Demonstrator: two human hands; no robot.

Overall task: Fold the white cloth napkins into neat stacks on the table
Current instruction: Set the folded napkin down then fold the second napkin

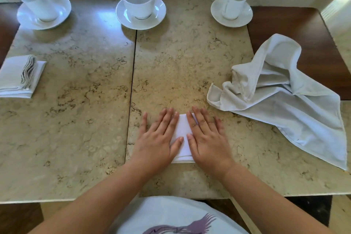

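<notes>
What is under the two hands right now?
A folded white napkin lies flat on the table under the left hand and right hand. Only its middle strip and near edge show; the palms cover its sides, so its full outline is hidden.

Marble table (pixel 76 119) bears three cups on saucers (pixel 141 10); folded stack (pixel 18 77); folded napkin (pixel 183 138); crumpled cloth (pixel 284 97).

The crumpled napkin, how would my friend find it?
Start at the marble table and look along its right side. The crumpled napkin lies there loose and rumpled, unlike the stack of folded napkins at the left edge.
</notes>
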